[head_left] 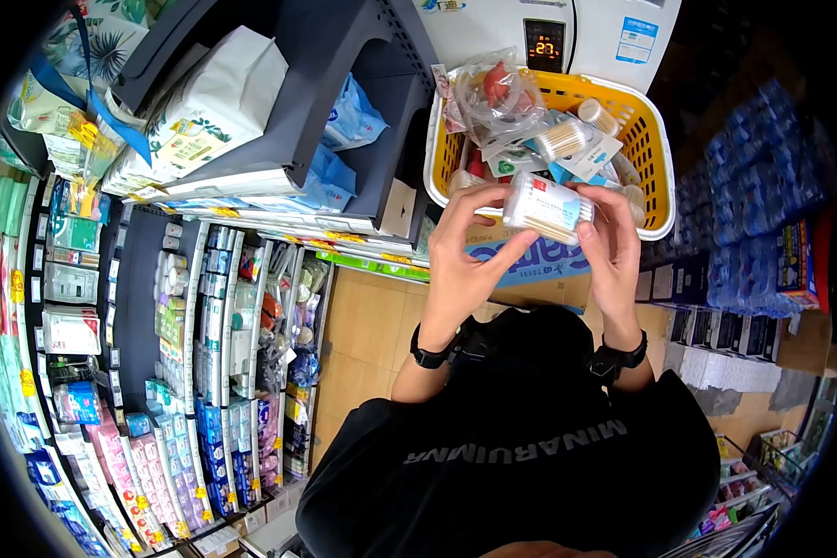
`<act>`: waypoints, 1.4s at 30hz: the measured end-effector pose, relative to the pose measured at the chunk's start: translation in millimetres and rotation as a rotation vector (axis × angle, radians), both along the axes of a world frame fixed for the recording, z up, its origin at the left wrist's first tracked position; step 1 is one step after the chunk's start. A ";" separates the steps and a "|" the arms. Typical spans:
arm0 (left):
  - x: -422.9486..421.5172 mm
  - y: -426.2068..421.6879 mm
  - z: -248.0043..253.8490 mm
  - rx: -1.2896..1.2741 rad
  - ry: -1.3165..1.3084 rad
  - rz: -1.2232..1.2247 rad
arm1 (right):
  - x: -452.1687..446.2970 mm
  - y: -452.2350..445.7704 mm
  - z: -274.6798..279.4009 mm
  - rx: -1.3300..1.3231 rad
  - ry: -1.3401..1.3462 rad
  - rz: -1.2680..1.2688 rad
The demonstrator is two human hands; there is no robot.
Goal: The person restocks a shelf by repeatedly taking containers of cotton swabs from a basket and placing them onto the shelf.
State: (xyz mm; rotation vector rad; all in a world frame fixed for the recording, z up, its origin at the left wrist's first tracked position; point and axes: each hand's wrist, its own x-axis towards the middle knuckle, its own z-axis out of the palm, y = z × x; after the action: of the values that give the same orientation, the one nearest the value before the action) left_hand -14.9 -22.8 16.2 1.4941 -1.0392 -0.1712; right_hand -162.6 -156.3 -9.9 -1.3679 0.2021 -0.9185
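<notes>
Both hands hold one clear pack of cotton swabs with a white and red label, just over the near rim of a yellow basket. My left hand grips the pack's left end, and my right hand has its right end between thumb and fingers. Inside the yellow basket, which has a white rim, lie more round packs of swabs, a clear plastic bag with something red in it, and other small packages. The hands partly cover the pack's ends.
Behind the basket stands a white appliance with a lit display. Shelves of packaged goods fill the left side. Stacked blue bottle packs stand at the right. A blue-printed box is below the basket.
</notes>
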 end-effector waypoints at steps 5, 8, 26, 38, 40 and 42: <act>-0.7 0.4 2.0 0.001 -0.014 0.017 | 0.9 -0.3 1.4 -0.014 0.001 0.012; -1.2 -0.3 -4.8 0.001 0.024 0.028 | -2.0 -2.4 2.5 -0.012 0.003 0.031; -10.2 -5.0 -26.0 0.014 0.372 -0.124 | -3.7 5.0 5.4 -0.181 0.000 -0.012; -10.5 -2.2 -21.1 0.060 0.343 -0.168 | -5.3 6.2 6.5 -0.270 0.041 -0.046; -11.1 -2.2 -20.4 0.056 0.377 -0.172 | -5.4 5.7 5.0 -0.268 0.037 -0.045; -11.8 -1.5 -21.0 0.051 0.410 -0.176 | -6.0 4.1 0.9 -0.283 0.025 -0.027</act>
State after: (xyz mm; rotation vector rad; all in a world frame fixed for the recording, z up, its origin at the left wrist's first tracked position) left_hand -26.7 -24.3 -4.8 1.3381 -0.8349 -0.6067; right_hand -168.6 -152.3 -9.0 -1.6409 0.1119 -0.9798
